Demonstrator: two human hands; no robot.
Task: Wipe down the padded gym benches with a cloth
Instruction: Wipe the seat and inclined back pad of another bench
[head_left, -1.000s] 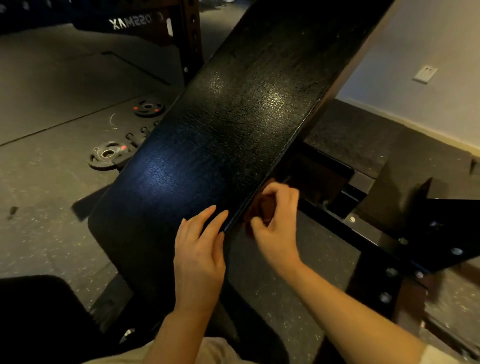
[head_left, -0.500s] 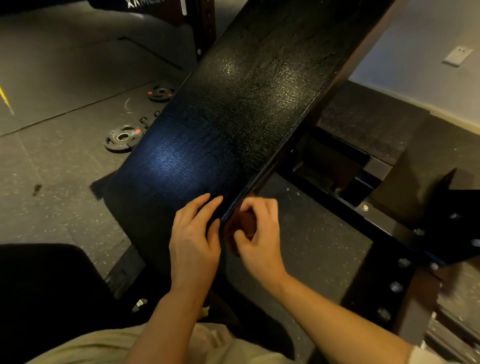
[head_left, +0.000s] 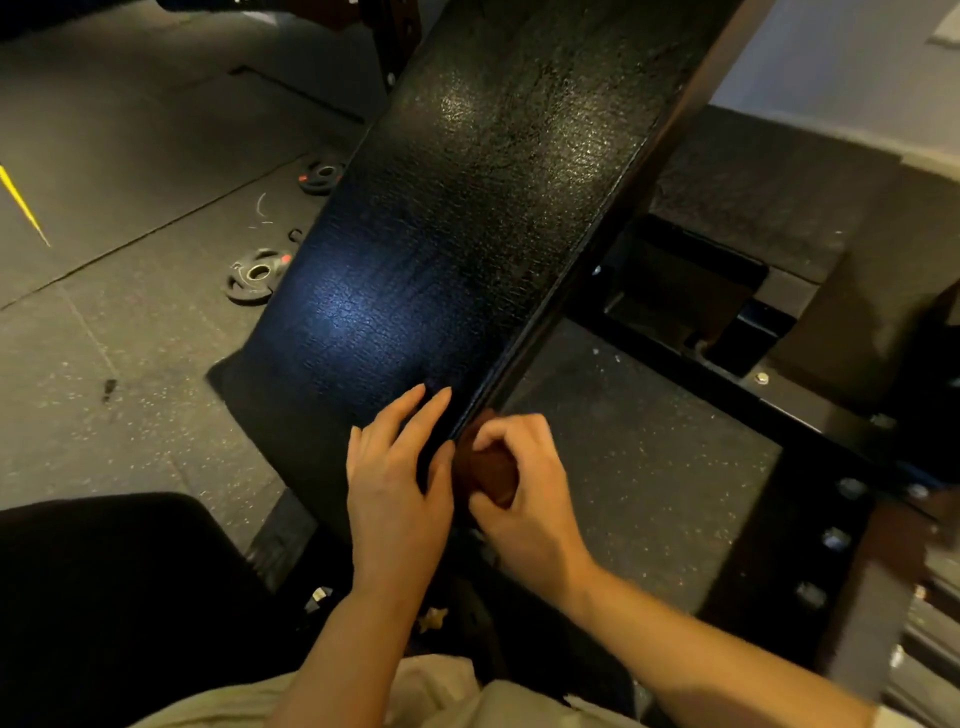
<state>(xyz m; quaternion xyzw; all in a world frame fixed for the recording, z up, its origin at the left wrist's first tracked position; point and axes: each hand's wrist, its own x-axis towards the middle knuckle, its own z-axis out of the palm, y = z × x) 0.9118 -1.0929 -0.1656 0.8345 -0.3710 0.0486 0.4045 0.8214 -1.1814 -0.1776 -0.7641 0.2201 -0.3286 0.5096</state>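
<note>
A long black padded bench (head_left: 467, 218) slants from the lower left up to the top right, with a textured, shiny top. My left hand (head_left: 395, 478) lies flat on its near end, fingers straight and pressed to the pad. Just right of it, my right hand (head_left: 524, 483) grips a bunched reddish-brown cloth (head_left: 488, 475) against the pad's right side edge. Most of the cloth is hidden inside my fingers.
Two small weight plates (head_left: 257, 275) (head_left: 322, 176) lie on the speckled rubber floor left of the bench. A dark steel frame with bolts (head_left: 831, 540) runs along the right. A black padded seat (head_left: 104, 597) fills the lower left.
Both hands have slid down along the bench's right edge toward its near end, the right one carrying the cloth along the side. The view has shifted with them.
</note>
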